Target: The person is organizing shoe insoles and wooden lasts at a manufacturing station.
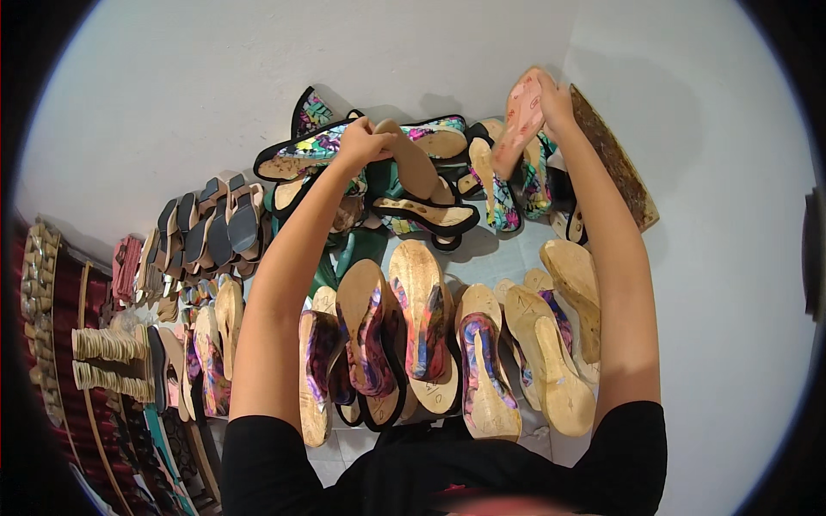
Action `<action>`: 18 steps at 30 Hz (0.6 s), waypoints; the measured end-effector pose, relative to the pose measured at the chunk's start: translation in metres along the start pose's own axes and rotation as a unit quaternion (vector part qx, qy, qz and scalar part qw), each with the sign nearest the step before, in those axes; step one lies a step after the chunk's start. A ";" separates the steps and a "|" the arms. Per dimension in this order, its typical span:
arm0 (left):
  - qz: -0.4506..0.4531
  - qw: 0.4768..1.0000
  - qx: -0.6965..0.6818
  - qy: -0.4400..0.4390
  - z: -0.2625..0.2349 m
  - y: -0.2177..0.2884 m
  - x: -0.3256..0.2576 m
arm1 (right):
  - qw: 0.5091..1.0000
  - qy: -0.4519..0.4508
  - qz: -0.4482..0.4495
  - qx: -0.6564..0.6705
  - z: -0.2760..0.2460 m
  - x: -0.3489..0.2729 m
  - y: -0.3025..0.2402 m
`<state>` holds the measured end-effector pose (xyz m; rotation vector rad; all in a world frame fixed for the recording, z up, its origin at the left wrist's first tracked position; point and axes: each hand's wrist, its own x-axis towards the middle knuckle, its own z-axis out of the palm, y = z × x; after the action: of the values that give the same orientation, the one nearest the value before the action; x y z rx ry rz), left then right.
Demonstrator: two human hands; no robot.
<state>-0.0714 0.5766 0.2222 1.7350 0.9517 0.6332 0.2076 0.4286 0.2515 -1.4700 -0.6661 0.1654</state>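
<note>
Keep your left hand (363, 142) clenched firmly on the tan sole (413, 163) so it doesn't slip; it sits far centre, just above the floral sandals (379, 142) leaning on the wall (215, 77). Your right hand (555, 103) grips the top of the pink sole (520, 120), far right, tilted, beside a brown patterned board (615, 159). Lift each clear before turning, since the pile is tightly packed. Both arms reach far out, nearly straight, over the row of wedge sandals (413, 344) on the near floor (499, 254).
</note>
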 end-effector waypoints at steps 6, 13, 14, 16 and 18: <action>-0.007 0.981 -0.183 0.063 -0.028 0.020 -0.030 | 0.891 -0.092 0.224 0.384 0.011 -0.019 -0.002; -0.043 0.949 -0.313 0.017 -0.060 0.015 -0.053 | 0.870 -0.073 0.132 0.469 0.023 -0.018 -0.015; -0.052 0.936 -0.347 0.038 -0.063 0.015 -0.058 | 0.866 -0.073 0.130 0.477 0.024 -0.015 -0.017; -0.076 0.940 -0.332 0.034 -0.070 0.011 -0.064 | 0.854 -0.056 0.148 0.495 0.025 -0.004 -0.017; -0.077 0.962 -0.260 0.012 -0.080 0.008 -0.078 | 0.841 -0.044 0.172 0.512 0.033 -0.013 -0.035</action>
<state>-0.1743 0.5519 0.2596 1.1784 0.8338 0.7279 0.1699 0.4460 0.2791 -0.5146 -0.2697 0.7522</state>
